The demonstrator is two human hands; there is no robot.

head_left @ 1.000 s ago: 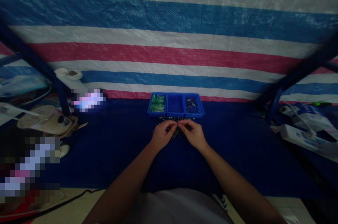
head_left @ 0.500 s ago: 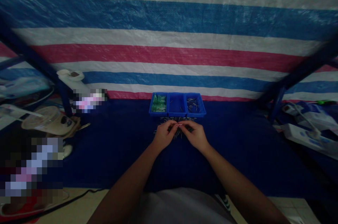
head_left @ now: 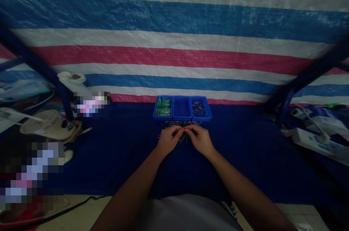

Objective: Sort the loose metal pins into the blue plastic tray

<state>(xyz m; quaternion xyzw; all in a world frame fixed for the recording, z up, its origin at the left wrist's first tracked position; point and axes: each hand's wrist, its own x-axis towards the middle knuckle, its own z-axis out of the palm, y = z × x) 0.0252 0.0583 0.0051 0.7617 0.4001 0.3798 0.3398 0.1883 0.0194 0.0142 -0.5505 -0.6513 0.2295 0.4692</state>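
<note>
Above a pile of small thin metal pieces (head_left: 184,138), my left hand (head_left: 168,140) and my right hand (head_left: 201,141) meet at the fingertips. Both are closed in a pinch of thumb and index finger. Whatever sits between the tips is tiny and almost wholly covered. Just beyond the hands stand three joined blue bins. Small green-and-clear packets (head_left: 164,106) lie in the left bin (head_left: 163,118). A few thin pieces are in the middle bin (head_left: 180,110), and several dark thin pieces (head_left: 199,108) lie in the right bin (head_left: 202,118).
The blue tabletop (head_left: 125,151) runs to a striped plastic sheet (head_left: 174,56) behind. At left are a lidded cup (head_left: 49,124), a white roll (head_left: 75,82) and blurred-out items. A white power strip (head_left: 311,142) lies at right, and dark blue frame bars (head_left: 308,73) slant on both sides.
The fingertips have drawn together; a thin light piece that showed between them is now covered. Both hands stay over the pile, and the view has shifted slightly.
</note>
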